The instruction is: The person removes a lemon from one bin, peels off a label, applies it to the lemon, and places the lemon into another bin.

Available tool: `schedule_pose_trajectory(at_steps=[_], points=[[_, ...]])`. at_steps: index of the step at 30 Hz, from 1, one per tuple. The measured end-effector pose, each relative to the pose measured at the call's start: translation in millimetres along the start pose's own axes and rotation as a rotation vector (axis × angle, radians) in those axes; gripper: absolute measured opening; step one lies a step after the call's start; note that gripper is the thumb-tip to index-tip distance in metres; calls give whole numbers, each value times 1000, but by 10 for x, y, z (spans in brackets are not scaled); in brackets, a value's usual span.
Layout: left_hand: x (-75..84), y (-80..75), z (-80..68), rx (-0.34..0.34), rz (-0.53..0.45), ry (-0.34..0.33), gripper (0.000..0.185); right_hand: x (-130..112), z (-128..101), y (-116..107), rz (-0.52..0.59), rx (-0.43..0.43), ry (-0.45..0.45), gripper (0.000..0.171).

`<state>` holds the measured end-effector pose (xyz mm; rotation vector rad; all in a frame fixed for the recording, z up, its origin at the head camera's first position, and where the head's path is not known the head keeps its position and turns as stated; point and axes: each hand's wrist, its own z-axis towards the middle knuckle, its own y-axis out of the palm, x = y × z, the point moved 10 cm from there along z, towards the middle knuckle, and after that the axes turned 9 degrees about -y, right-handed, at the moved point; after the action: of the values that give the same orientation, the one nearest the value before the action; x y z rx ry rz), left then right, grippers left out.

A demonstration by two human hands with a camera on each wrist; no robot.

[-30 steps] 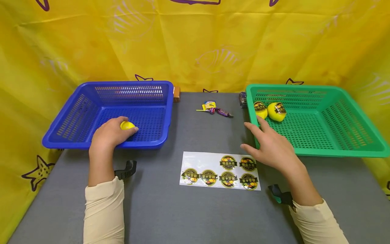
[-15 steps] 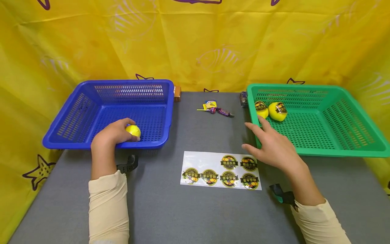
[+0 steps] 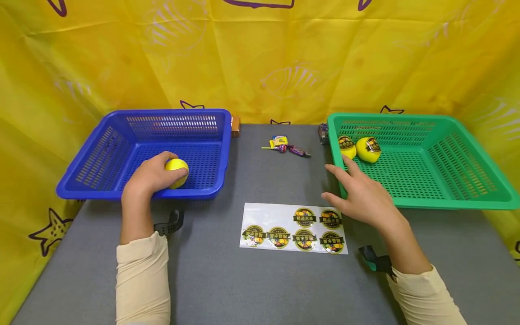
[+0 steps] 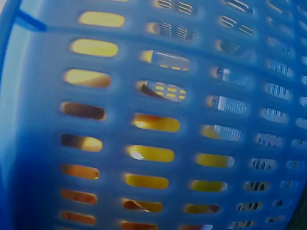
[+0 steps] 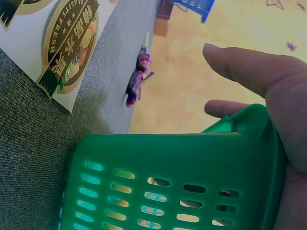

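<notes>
In the head view my left hand [image 3: 149, 175] reaches over the near rim of the blue basket [image 3: 225, 155]. It grips a yellow lemon [image 3: 177, 174] between thumb and fingers, inside the basket near its front right corner. The left wrist view is filled by the blue slotted wall [image 4: 192, 62], with yellow showing through the slots. My right hand [image 3: 365, 194] lies over the near left corner of the green basket [image 3: 438, 180], fingers spread and holding nothing. Two lemons with round black-and-gold labels, one farther left [image 3: 346, 146] and one beside it [image 3: 368, 150], sit in that basket.
A white sticker sheet [image 3: 264, 214] with several round labels lies between the baskets. Wrapped candies [image 3: 299, 150] and a lollipop [image 3: 281, 147] are farther back. A brown box [image 3: 235, 126] stands beside the blue basket, and a yellow cloth [image 3: 260, 54] hangs behind the grey table.
My left hand has shifted slightly right, and the lemon in it has come up from low behind the fingers into fuller view. The right hand has stayed in place.
</notes>
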<state>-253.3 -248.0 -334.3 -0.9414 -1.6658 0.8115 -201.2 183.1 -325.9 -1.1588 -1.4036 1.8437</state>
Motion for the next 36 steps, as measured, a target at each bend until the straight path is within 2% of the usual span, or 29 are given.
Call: schedule_pose_trajectory(at_steps=[4, 7, 9, 12, 15, 17, 20, 22, 28, 31, 36], points=[[73, -137, -53, 135, -109, -11, 61, 2, -5, -11, 8, 18, -1, 70], [260, -229, -153, 221, -226, 20, 62, -19, -11, -38, 3, 62, -27, 66], [463, -267, -247, 262, -299, 70, 61, -73, -18, -84, -2, 124, -79, 62], [823, -276, -414, 296, -378, 162, 58, -239, -43, -163, -14, 245, -215, 55], [1187, -203, -568, 292, -415, 266, 55, -465, -95, -182, -28, 327, -359, 50], [1416, -100, -643, 261, -412, 329, 54, -619, -128, -131, -31, 323, -432, 49], [1704, 131, -687, 205, -350, 382, 54, -802, -157, 24, -12, 234, -479, 50], [1847, 314, -668, 158, -290, 389, 56, -855, -164, 166, -5, 133, -462, 55], [2087, 812, -475, 32, -174, 367, 55, -655, -210, 545, 12, -161, -269, 86], [2168, 997, -344, -5, -126, 372, 48, -520, -261, 631, 32, -232, -209, 94], [2234, 1268, -139, -52, -55, 351, 45, -397, -319, 698, 70, -286, -170, 95]])
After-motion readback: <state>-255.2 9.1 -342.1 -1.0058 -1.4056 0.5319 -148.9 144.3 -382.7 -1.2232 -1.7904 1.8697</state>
